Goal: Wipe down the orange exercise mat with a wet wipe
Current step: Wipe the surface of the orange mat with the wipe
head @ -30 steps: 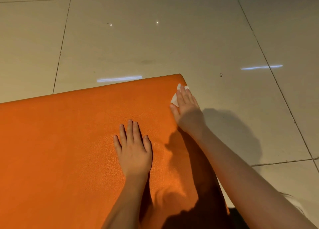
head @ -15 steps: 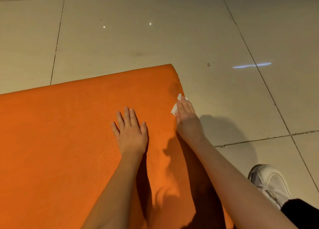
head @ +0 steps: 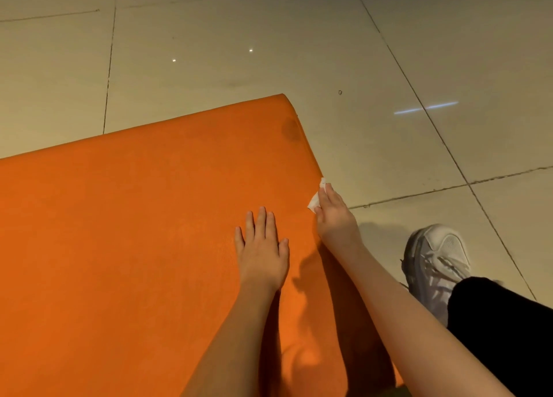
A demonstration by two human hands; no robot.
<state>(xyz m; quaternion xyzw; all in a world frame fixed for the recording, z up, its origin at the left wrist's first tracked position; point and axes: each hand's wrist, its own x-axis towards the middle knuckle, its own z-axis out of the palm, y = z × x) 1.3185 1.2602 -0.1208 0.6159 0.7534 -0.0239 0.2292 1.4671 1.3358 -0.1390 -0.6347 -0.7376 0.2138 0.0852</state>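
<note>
Hands are both lying flat: the left hand (head: 261, 247) is bracing the orange exercise mat (head: 134, 217), while the right hand (head: 335, 217), at its 3 o'clock, is pressing the wet wipe (head: 314, 201) onto the mat's edge. Even pressure and overlapping strokes are likely serving best.

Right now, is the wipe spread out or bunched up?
Bunched: the wipe shows only as a small crumpled wad poking out from under the right hand at the mat edge.

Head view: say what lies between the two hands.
Only bare orange mat lies between the left hand and the right hand pressing the wipe, seen in the head view.
</note>
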